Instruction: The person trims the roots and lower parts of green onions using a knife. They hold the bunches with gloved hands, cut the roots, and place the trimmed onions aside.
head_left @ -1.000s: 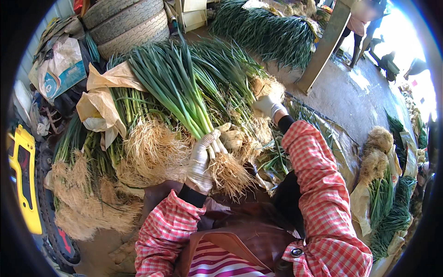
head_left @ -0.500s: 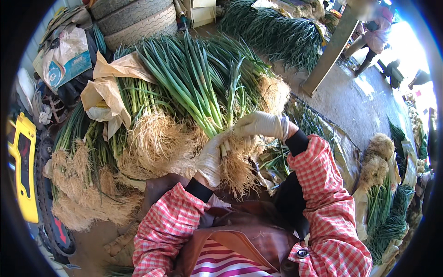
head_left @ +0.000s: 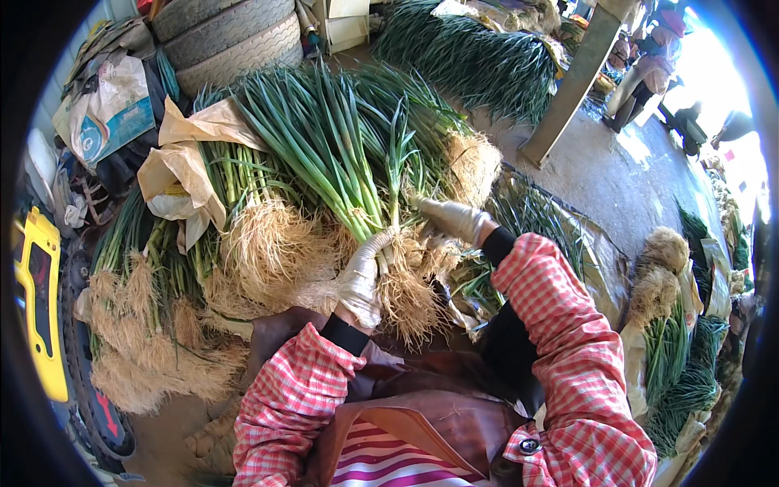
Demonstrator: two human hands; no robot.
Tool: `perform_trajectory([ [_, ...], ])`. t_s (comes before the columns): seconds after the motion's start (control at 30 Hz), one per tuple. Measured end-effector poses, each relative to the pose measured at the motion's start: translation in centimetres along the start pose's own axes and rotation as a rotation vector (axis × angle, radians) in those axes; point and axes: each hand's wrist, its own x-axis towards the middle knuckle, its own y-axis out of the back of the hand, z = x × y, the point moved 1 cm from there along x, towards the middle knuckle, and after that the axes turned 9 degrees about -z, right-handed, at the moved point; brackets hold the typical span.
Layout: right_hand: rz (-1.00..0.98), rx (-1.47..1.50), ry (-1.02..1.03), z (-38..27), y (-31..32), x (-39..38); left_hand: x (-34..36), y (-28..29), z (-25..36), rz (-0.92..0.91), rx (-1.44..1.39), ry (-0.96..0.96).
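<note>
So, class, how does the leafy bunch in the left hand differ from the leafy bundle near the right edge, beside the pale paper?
The held bunch has its roots toward the picture's bottom; the side bundle has its roots toward the top. The held bunch is gripped by the gloved left hand; the side bundle lies apart from both hands, beside pale paper. Both have long green leaves and tan, stringy roots.

Bunch of green onions (head_left: 357, 203), held slantwise, leaves (head_left: 304, 134) fanned toward upper left, tangled tan roots (head_left: 410, 304) lowermost
</note>
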Motion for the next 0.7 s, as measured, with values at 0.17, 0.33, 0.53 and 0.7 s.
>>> perform_trajectory([
  [0.17,0.212,0.131,0.251,-0.4,-2.8,1.2,0.3,1.0,-0.3,-0.077,0.004,-0.019],
  [0.33,0.375,-0.016,0.384,-1.4,-3.8,-0.3,0.7,1.4,-0.2,-0.137,-0.030,0.020],
  [0.53,0.605,-0.703,0.765,-0.9,-2.9,-0.8,-0.3,0.3,-0.4,-0.166,0.047,0.068],
  [0.7,0.509,-0.115,0.469,-2.5,-6.3,-1.4,-1.4,-0.5,0.2,-0.094,0.085,0.094],
])
